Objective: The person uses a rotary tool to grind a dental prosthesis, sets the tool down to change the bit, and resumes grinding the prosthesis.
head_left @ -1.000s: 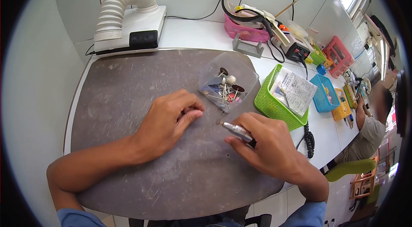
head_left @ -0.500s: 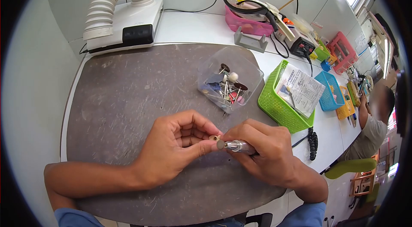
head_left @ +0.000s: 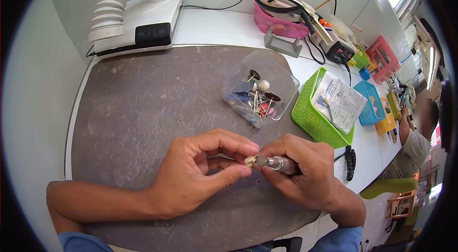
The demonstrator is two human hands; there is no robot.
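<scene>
The left hand (head_left: 193,178) pinches a small cream piece (head_left: 249,160) against a ribbed silver metal handpiece (head_left: 280,163) clenched in the right hand (head_left: 307,175).

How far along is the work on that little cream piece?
Done: the small cream piece is pinched in the left hand, and the handpiece in the right hand carries a disc tip. In hand: that tip meets the piece. Left: likely the shaping itself; how much cannot be told.
</scene>
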